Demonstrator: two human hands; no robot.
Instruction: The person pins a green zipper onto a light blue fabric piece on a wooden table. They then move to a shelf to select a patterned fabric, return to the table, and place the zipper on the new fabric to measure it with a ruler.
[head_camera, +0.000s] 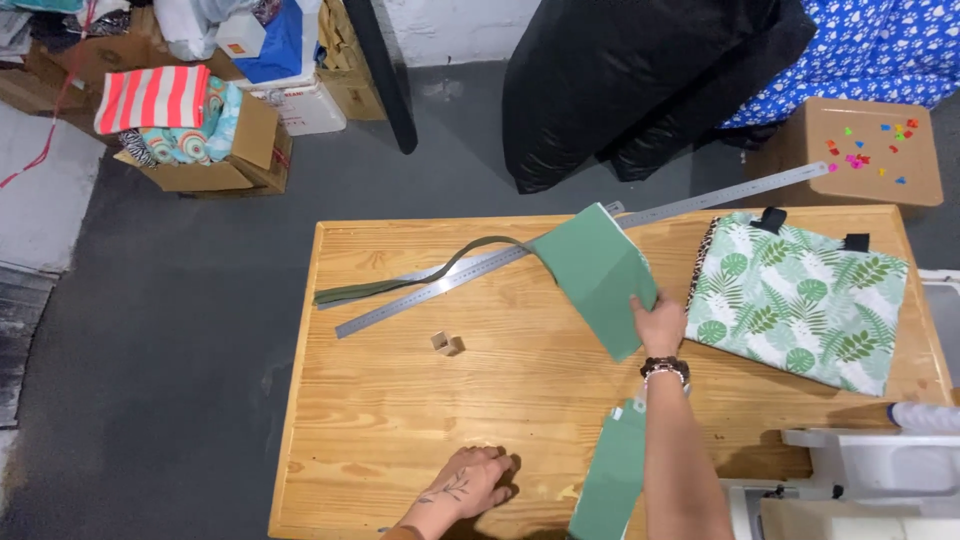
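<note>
Head view: a long steel ruler (580, 244) runs diagonally across your wooden table (400, 400), its far end overhanging toward a cardboard box (860, 150) w/ small coloured bits on top. A green strap (420, 275) lies alongside the ruler; a small wooden block (446, 344) sits near table centre. A leaf-print fabric piece (800, 300) lies flat at the right, just beside your right hand (660, 325). That hand's fingers are closed on the near edge of the green fabric panel (600, 275), lifted & tilted over the ruler. A second green panel (612, 475) hangs off the near edge by your forearm. Your left hand (470, 482) rests flat on the table, fingers curled, holding nothing. On the floor, an open carton (250, 150) holds striped & patterned cloth.
</note>
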